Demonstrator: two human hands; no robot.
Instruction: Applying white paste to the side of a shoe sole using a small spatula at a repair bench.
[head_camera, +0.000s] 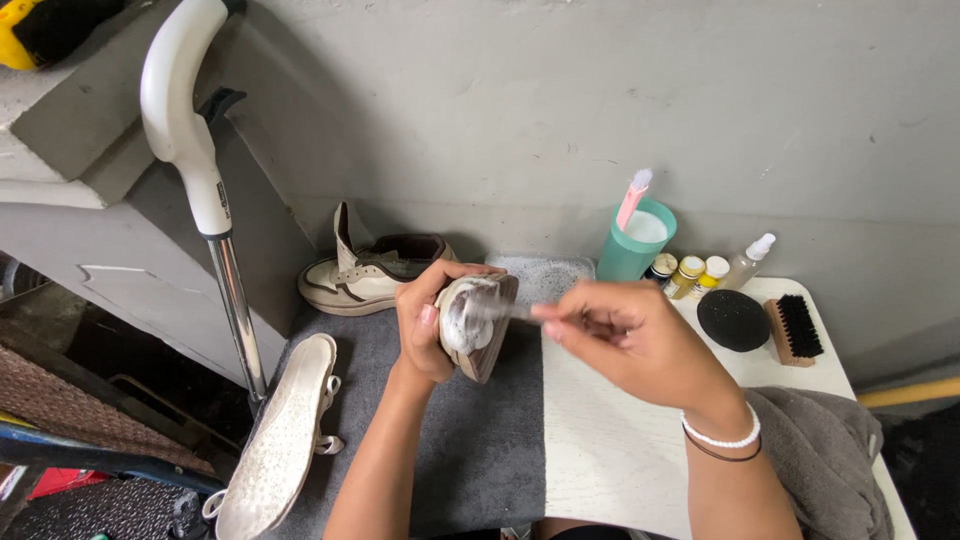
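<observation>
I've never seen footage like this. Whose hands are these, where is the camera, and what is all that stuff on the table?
There is no machine here: a person wears a camera on the head, so you look down at their own two bare hands. The left hand holds a shoe with its foamy toe turned up. The right hand grips a small brush, blurred, against that foam. On the table lie a grey mat, the other shoe, an insole, a teal cup, small bottles, a round black sponge, a bristle brush and a grey towel.
</observation>
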